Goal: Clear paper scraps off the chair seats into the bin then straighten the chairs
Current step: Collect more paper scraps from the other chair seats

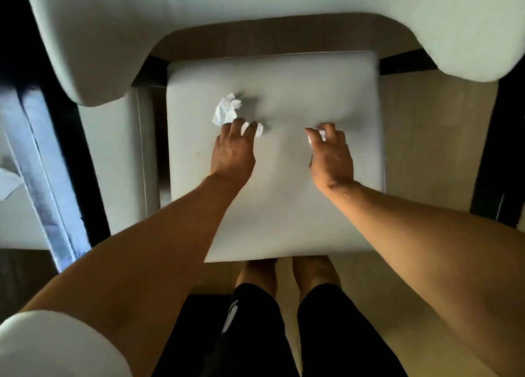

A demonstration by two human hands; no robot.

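Head view: both hands pinching small white paper scraps; left hand (233, 149) should also sweep crumpled white paper ball (225, 110) just past its fingertips; right hand (331, 155) keeps pinch tight.

A: How is the scene lit?

B: Soft, dim light is cast from the left; the chair seat (284, 177) is rendered pale grey, and short shadows are thrown rightward by the crumpled paper scrap (225, 109).

A: Is anything blown out?

B: The scrap is overexposed to plain white. A bluish glare is seen along the left edge, possibly from a reflective surface.

A: And sharpness?

B: Slight motion blur is noted throughout. Straight lines are bowed by wide-angle distortion, and the corners are darkened.
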